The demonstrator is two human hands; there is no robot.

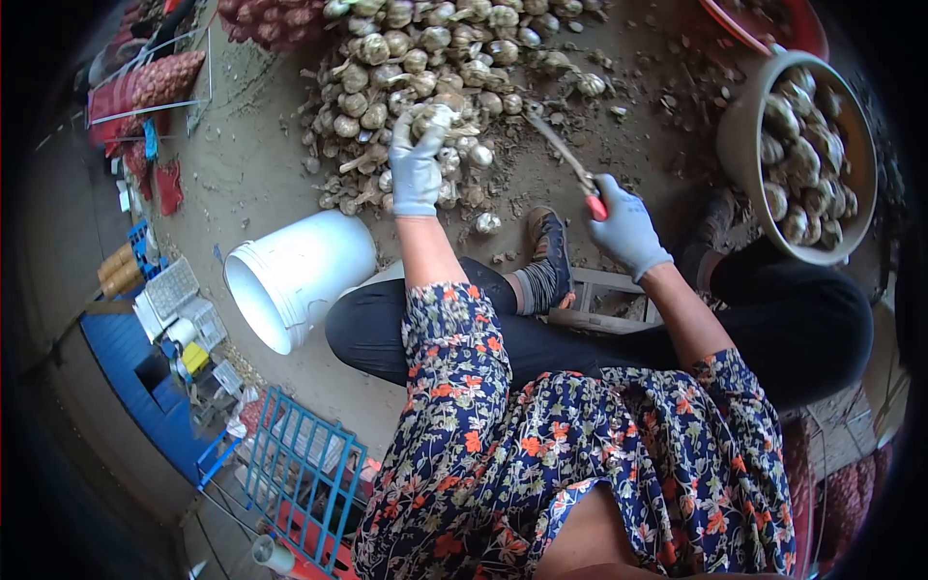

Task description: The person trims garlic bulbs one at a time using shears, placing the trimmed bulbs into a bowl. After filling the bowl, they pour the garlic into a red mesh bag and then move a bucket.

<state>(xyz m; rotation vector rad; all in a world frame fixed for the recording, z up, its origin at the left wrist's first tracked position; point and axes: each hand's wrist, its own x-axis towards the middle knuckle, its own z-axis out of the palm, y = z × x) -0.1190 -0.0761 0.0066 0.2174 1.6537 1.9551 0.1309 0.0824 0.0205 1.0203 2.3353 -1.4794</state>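
My left hand [418, 169], in a pale grey work glove, reaches into a heap of garlic [377, 72] on the ground. Its fingers curl around a garlic bulb, mostly hidden by the glove among the other bulbs. In my gloved right hand [626, 230] is a long, narrow metal tool with a red handle [596, 207], which looks like shears. Its blade [556, 143] slants up and left, the tip near the heap's right edge and apart from my left hand. One loose garlic bulb [487, 223] lies below the heap, near my shoe.
A white bucket [300, 271] lies tipped on its side at left. At right, a pale bucket [739, 145] holds several garlic bulbs, beside a red basin [817, 39]. Mesh sacks [164, 82], a blue metal rack [300, 464] and a low stool frame [609, 300] stand around.
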